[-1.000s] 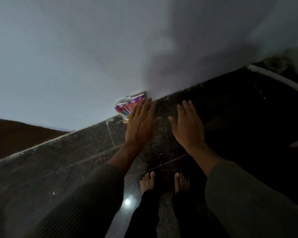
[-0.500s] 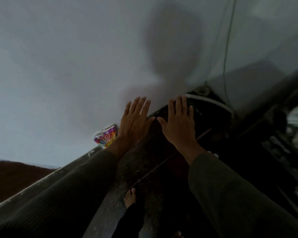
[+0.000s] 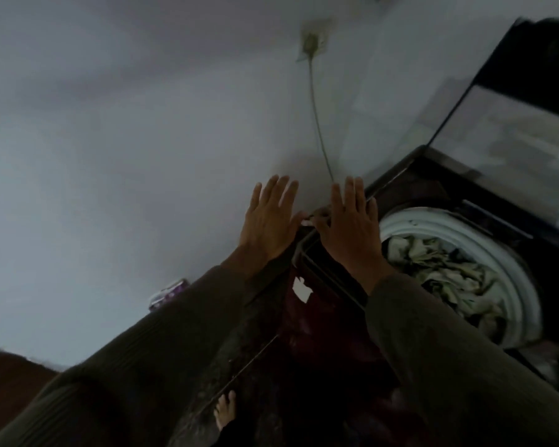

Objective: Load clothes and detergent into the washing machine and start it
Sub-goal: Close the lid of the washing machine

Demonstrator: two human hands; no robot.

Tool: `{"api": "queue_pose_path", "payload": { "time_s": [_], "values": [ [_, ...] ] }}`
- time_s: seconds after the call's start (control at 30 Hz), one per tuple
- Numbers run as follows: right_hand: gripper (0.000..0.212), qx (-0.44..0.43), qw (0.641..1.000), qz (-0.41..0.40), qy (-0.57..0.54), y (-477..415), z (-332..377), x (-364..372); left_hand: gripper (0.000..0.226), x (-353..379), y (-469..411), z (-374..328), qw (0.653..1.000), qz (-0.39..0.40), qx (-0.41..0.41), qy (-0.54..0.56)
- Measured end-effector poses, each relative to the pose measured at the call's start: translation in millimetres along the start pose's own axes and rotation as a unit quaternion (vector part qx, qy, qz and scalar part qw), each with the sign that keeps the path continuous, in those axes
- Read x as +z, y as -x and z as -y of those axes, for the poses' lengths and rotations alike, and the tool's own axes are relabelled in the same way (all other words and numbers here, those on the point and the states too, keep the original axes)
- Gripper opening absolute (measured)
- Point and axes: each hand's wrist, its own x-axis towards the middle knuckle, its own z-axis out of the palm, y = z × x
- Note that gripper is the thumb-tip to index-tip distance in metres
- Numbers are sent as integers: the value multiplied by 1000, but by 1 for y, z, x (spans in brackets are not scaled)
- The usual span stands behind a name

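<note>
A dark top-loading washing machine (image 3: 433, 188) stands at the right with its glass lid (image 3: 510, 150) raised. Its white drum rim (image 3: 510, 272) rings a heap of pale clothes (image 3: 446, 272). My left hand (image 3: 268, 221) is held flat in front of the wall, fingers spread and empty. My right hand (image 3: 352, 227) hovers flat over the machine's left corner, also empty. A colourful detergent packet (image 3: 167, 293) lies on the floor by the wall, mostly hidden behind my left sleeve.
A pale wall (image 3: 110, 156) fills the left and top, with a socket (image 3: 310, 43) and a cable (image 3: 318, 124) running down behind the machine. The dark speckled floor (image 3: 239, 350) lies below. My bare foot (image 3: 225, 411) shows at the bottom.
The view has swung up and to the right, from the floor and packet to the open machine. Both hands stayed flat and empty, and the packet dropped to the lower left.
</note>
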Motion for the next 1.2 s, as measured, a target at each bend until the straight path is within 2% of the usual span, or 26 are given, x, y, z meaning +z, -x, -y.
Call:
{"api": "queue_pose_path", "payload": {
  "time_s": [0.17,0.5,0.83,1.07,1.2],
  "values": [
    [82,54,998,-25,27,27,-81,-37,67,-10,-27,-84,998,6,58,11],
    [82,177,980,-66,56,33,-221,-127,67,-40,-129,-221,980,-63,173,79],
    [82,276,949,-119,93,-30,-325,-191,65,-41,-285,-295,945,-97,294,104],
    [83,343,923,-130,112,-89,-378,-211,67,-37,-389,-338,932,-90,334,104],
    [84,354,916,-136,130,-114,-399,-222,72,-26,-431,-367,921,-92,360,116]
  ]
}}
